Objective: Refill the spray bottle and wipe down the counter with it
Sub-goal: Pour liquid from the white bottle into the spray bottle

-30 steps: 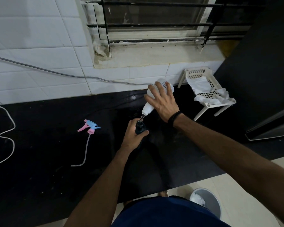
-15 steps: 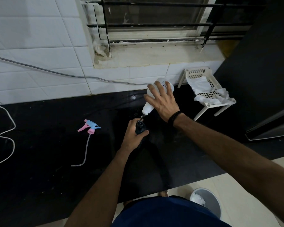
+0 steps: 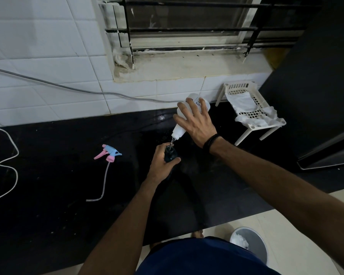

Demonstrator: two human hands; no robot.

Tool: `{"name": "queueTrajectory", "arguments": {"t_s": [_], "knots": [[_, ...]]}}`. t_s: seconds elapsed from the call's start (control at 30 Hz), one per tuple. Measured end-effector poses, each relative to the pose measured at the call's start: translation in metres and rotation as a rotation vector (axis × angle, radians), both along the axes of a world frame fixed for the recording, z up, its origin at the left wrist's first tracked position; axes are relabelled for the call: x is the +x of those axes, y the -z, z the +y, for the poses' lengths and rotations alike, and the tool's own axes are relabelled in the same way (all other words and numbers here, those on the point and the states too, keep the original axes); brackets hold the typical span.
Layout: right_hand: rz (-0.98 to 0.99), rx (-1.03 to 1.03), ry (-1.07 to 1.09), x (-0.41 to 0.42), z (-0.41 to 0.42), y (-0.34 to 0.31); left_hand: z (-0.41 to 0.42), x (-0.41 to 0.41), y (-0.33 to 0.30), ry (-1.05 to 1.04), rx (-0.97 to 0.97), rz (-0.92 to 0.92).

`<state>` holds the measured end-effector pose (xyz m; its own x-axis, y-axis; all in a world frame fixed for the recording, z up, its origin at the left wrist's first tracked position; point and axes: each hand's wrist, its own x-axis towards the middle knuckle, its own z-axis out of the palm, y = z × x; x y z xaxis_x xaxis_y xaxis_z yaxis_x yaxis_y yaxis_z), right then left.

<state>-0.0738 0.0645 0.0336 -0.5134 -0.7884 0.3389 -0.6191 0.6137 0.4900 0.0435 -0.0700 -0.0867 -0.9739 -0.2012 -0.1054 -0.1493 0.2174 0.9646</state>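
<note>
My left hand grips a dark spray bottle that stands upright on the black counter, its open neck showing above my fingers. In my right hand I hold a white squeeze bottle tipped nozzle-down, its tip right at the dark bottle's mouth. The pink and blue spray head with its long dip tube lies on the counter to the left, apart from both hands.
A white plastic rack holding a white cloth stands at the back right by a dark appliance. A grey cable runs along the tiled wall, white cords lie at far left. A bin sits on the floor.
</note>
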Motion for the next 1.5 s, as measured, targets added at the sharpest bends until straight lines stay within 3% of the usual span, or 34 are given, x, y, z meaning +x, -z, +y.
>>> {"name": "queueTrajectory", "arguments": {"t_s": [1.5], "knots": [[0.038, 0.015, -0.026, 0.0057, -0.0027, -0.0041, 0.0004, 0.0003, 0.0012, -0.007, 0.005, 0.014]]}}
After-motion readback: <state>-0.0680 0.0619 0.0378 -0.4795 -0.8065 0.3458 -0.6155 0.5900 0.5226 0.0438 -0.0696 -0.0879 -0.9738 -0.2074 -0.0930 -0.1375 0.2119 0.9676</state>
